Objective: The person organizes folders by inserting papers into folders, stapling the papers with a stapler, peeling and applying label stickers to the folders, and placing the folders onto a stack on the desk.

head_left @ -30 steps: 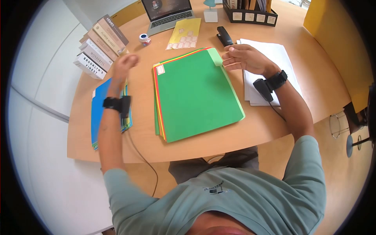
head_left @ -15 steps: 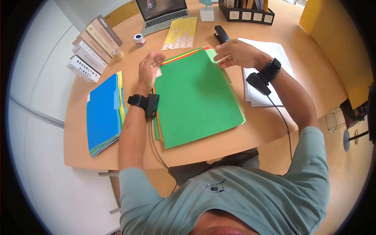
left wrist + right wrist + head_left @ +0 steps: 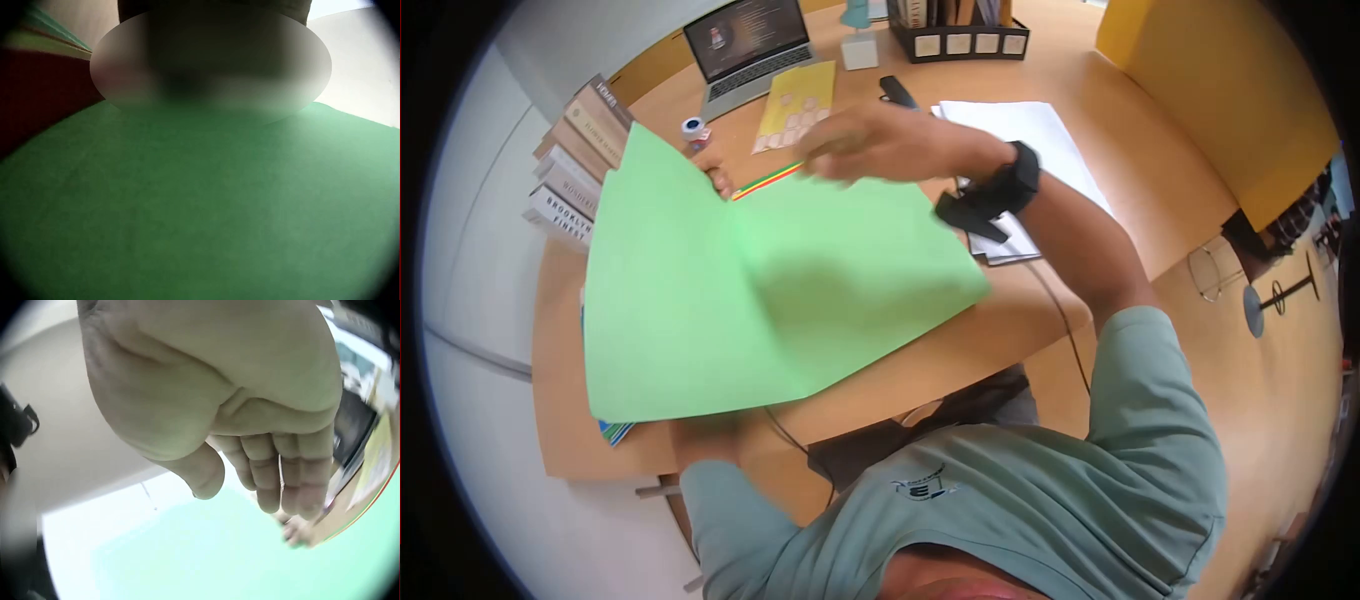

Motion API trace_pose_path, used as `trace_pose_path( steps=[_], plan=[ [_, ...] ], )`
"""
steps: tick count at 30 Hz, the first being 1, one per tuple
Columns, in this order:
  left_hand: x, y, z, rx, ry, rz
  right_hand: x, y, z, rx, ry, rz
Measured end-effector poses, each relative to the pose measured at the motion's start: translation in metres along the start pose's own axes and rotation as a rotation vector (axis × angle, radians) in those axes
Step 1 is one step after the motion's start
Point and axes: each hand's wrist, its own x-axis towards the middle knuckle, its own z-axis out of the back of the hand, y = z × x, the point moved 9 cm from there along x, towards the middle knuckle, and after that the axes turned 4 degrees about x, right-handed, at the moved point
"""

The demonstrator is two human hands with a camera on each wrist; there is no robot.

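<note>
A green folder (image 3: pixel 860 260) lies spread on the desk, its light-green inside facing up. The folder's left cover (image 3: pixel 670 290) stands raised and tilted to the left. My left hand (image 3: pixel 713 172) is mostly hidden behind that cover, with only fingers showing at the top edge near the fold; whether they pinch it I cannot tell. Dark green card (image 3: pixel 200 200) fills most of the left wrist view. Above the folder's upper part is my right hand (image 3: pixel 875 140), blurred in the head view. The right wrist view shows its palm and fingers (image 3: pixel 262 469) extended, holding nothing.
White sheets (image 3: pixel 1020 130) and a black stapler (image 3: pixel 895 92) lie to the right. Behind are a yellow label sheet (image 3: pixel 815 85), a laptop (image 3: pixel 750 50) and a black organizer (image 3: pixel 970 45). Several books (image 3: pixel 575 165) stand at the left, near a small roll (image 3: pixel 695 132).
The green folder has gone from closed to spread, its cover swung leftward over the blue folders. My right hand has moved left; my left hand has slipped behind the cover.
</note>
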Motion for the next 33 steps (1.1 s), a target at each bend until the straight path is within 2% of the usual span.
trace_pose_path(
  steps=[1, 3, 4, 5, 7, 9, 10, 13, 15, 19, 22, 28, 31, 33],
  plan=[
    [0.001, 0.003, 0.004, -0.013, 0.013, 0.009, -0.019, -0.013, 0.029, -0.258, -0.090, -0.088],
    [0.000, 0.010, 0.006, -0.028, 0.035, 0.018, -0.064, -0.089, 0.097, -0.473, -0.314, -0.375],
    [0.000, 0.013, 0.006, -0.035, 0.039, 0.032, -0.098, -0.114, 0.133, -0.659, -0.423, -0.456],
    [-0.003, 0.016, 0.007, -0.041, 0.045, 0.037, -0.136, -0.139, 0.166, -0.681, -0.519, -0.623],
    [-0.006, 0.021, 0.007, -0.048, 0.053, 0.049, -0.187, -0.149, 0.198, -0.889, -0.458, -0.888],
    [-0.004, 0.024, 0.009, -0.058, 0.057, 0.064, -0.225, -0.183, 0.213, -0.853, -0.392, -1.002],
    [-0.005, 0.027, 0.009, -0.061, 0.060, 0.068, -0.232, -0.185, 0.208, -0.827, -0.344, -1.113],
    [-0.007, 0.033, 0.010, -0.073, 0.068, 0.081, -0.247, -0.200, 0.207, -0.643, -0.429, -1.104],
    [-0.007, 0.035, 0.011, -0.081, 0.071, 0.085, -0.248, -0.205, 0.211, -0.659, -0.476, -1.017],
    [-0.005, 0.037, 0.013, -0.087, 0.085, 0.087, -0.242, -0.177, 0.201, -0.692, -0.632, -0.918],
    [-0.003, 0.036, 0.014, -0.101, 0.099, 0.083, -0.241, -0.172, 0.204, -0.885, -0.684, -0.880],
    [-0.007, 0.037, 0.016, -0.124, 0.136, 0.084, -0.245, -0.173, 0.221, -0.816, -0.629, -0.989],
    [-0.012, 0.039, 0.018, -0.145, 0.155, 0.087, -0.241, -0.165, 0.247, -0.696, -0.659, -0.816],
    [-0.009, 0.040, 0.018, -0.160, 0.176, 0.088, -0.224, -0.122, 0.255, -0.617, -0.796, -0.625]
  ],
)
